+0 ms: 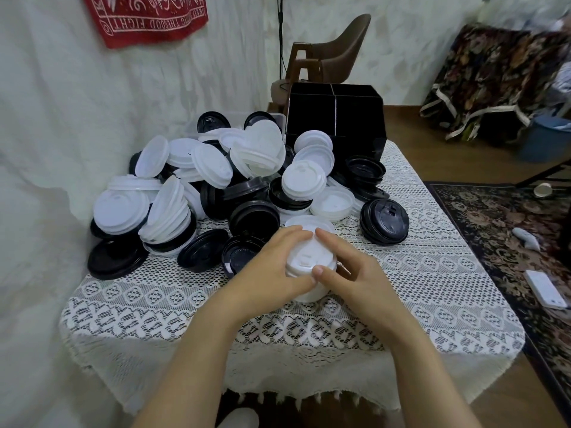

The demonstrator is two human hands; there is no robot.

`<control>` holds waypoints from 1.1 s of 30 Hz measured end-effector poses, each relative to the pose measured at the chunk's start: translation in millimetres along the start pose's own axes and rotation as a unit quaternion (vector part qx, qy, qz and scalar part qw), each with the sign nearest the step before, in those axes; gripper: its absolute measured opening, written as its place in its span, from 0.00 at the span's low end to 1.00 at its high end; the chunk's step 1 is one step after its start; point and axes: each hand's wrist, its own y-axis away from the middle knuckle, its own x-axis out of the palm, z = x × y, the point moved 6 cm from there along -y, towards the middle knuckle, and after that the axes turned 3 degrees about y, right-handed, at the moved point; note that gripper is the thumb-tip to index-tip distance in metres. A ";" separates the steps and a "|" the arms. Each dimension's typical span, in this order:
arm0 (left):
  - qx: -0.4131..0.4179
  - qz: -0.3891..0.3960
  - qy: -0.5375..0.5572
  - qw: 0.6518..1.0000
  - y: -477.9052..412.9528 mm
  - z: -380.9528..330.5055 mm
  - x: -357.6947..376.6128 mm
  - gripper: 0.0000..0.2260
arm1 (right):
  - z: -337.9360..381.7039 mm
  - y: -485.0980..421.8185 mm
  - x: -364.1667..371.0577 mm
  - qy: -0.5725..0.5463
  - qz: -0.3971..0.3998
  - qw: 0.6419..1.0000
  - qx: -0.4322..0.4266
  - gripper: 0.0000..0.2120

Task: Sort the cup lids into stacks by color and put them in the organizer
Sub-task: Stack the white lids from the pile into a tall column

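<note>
Item 1, far left: we note a white draped cloth (55, 118) covering the wall. A red banner (145, 20) hangs at its top, its white lettering upside down to us.

Item 2: a table under a white lace tablecloth (148, 304), with the fringe hanging at the near edge.

Item 3: on the far left half of the table, a loose pile of cup lids (213, 171), white and black mixed, many tilted or on edge. Flat black lids (116, 261) lie at its near left foot.

Item 4, near centre: the person's left hand (272, 270) and right hand (352, 276) both curl around a short stack of white lids (309, 257). The left fingers lie over its top and the right thumb sits on the near rim, so both hands have hold of it. We cannot tell whether the stack rests on the tablecloth or sits just above it.

Item 5: a tilted stack of black lids (384, 222), right of the hands and apart from them.

Item 6: the black organizer (335, 118), divided into compartments, at the table's far edge behind the pile. We cannot see what it holds.

Item 7, behind: a brown chair (340, 50) by the wall.

Item 8, right:
- wooden floor (432, 156)
- furniture under a floral throw (494, 75)
- a blue bin (543, 140)
- a dark patterned rug (494, 242), with a paper cup (543, 189) on its side at the far edge and a flat white device (545, 288) lying on it
</note>
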 end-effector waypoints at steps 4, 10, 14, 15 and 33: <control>-0.005 -0.034 0.004 0.999 2.5 1.2 6.2 0.28 | 1.3 -1.1 0.1 -0.002 -0.010 1.000 0.003 0.25; -0.016 -0.049 0.063 0.997 5.6 3.2 13.1 0.28 | 1.1 -2.1 0.5 0.000 -0.016 1.000 0.008 0.25; -0.027 -0.047 0.062 0.997 5.6 2.7 15.8 0.31 | -0.2 -3.1 1.4 0.003 -0.018 1.000 0.013 0.25; -0.031 -0.046 0.060 0.997 5.8 2.7 16.3 0.33 | 0.0 -2.9 1.4 0.006 -0.019 1.000 0.013 0.25; -0.043 -0.048 0.089 0.994 8.1 7.5 20.0 0.27 | 1.3 0.3 1.3 0.022 0.012 0.999 0.042 0.24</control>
